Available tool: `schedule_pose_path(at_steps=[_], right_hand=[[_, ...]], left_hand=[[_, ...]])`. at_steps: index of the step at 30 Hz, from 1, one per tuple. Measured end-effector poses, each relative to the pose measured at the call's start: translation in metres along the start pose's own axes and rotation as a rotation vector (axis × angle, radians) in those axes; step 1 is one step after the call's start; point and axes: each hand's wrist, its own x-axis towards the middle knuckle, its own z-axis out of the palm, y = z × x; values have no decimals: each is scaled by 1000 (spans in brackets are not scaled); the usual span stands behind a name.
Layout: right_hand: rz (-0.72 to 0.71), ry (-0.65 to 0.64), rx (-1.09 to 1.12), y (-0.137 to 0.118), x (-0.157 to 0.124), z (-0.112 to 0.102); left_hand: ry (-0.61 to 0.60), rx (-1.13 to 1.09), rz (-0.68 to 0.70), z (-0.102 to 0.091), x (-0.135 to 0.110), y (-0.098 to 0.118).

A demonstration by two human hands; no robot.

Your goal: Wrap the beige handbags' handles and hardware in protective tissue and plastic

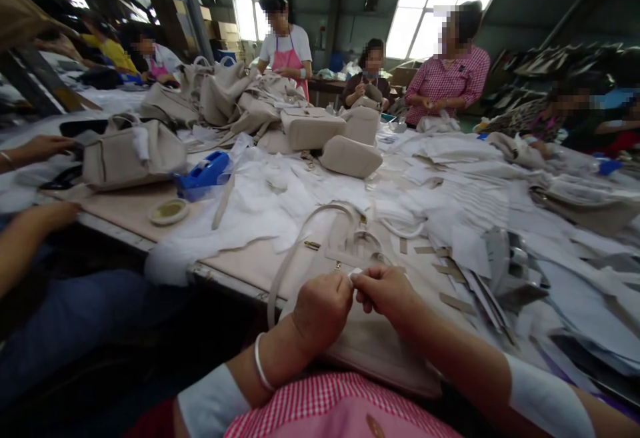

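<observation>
A cream handbag [370, 338] lies flat at the table's front edge, its looped strap [290, 258] curving out to the left. Over its upper part, my left hand [325, 305] is closed in a fist-like pinch. My right hand [383, 288] meets it with thumb and forefinger pressed together. Between the fingertips of both hands shows a small white piece [355, 273], too small to name. Just beyond the hands are gold-coloured metal fittings [338, 266] on the bag.
Crumpled white wrapping sheets [280, 198] cover much of the table. A blue tape dispenser [205, 175] and a tape roll [169, 211] lie left; another dispenser [515, 265] stands right. Beige bags [225, 98] are heaped behind. A co-worker's hand [47, 148] is beside a bag at left.
</observation>
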Motion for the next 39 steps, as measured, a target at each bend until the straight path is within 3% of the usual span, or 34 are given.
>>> schedule_pose_path(at_steps=[9, 16, 19, 22, 26, 30, 35, 39], right_hand=[[30, 41, -113, 3, 2, 4], [-287, 46, -351, 14, -3, -4], [-423, 111, -399, 14, -5, -2], [-450, 243, -435, 12, -2, 3], [-497, 317, -489, 10, 7, 7], [-428, 258, -390, 10, 17, 6], [-299, 106, -256, 4, 22, 5], [-388, -110, -149, -4, 19, 1]], left_hand=[[41, 64, -21, 7, -5, -3], [-93, -60, -151, 6, 3, -5], [-96, -181, -217, 7, 6, -8], [-62, -329, -320, 5, 9, -12], [-83, -728, -454, -5, 13, -19], [-180, -1173, -528, -15, 15, -24], [-173, -1475, -538, -18, 14, -27], [-178, -1656, -565, -16, 12, -31]])
